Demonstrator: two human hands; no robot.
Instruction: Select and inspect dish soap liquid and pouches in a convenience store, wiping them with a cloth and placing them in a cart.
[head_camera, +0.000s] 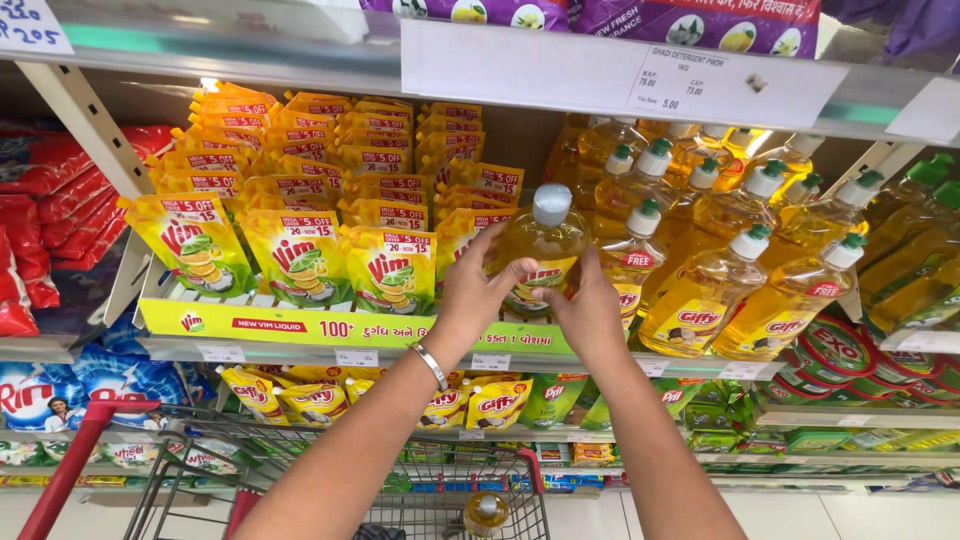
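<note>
- Both hands are raised to the middle shelf (300, 350) and meet around one yellow bottle (545, 245) of clear golden liquid with a pale grey cap.
- The left hand (475, 290) grips the bottle's lower left side; its fingers (520, 268) curl over the front label, clenched on the bottle. A thin metal bangle (431, 366) sits on that wrist.
- The right hand (592, 305) holds the bottle's lower right side from behind and below, its fingers also wrapped on the bottle, though their tips are mostly hidden.
- The bottle stands upright at the front edge of the shelf, just to the left of the row of similar bottles (740, 270); whether its base rests on the shelf cannot be told, since the hands cover it.
- The similar bottles have white caps with green tips and lean to the left, packed close together.
- To the left of the held bottle, yellow refill pouches (290, 250) stand in rows inside a yellow display tray (250, 322).
- Green bottles (915, 250) fill the far right of the same shelf.
- Red packets (45, 210) are stacked at the far left.
- Below, a shopping trolley (300, 470) with a red handle stands in front of the lower shelves, with a round yellow capped thing lying in its basket.
</note>
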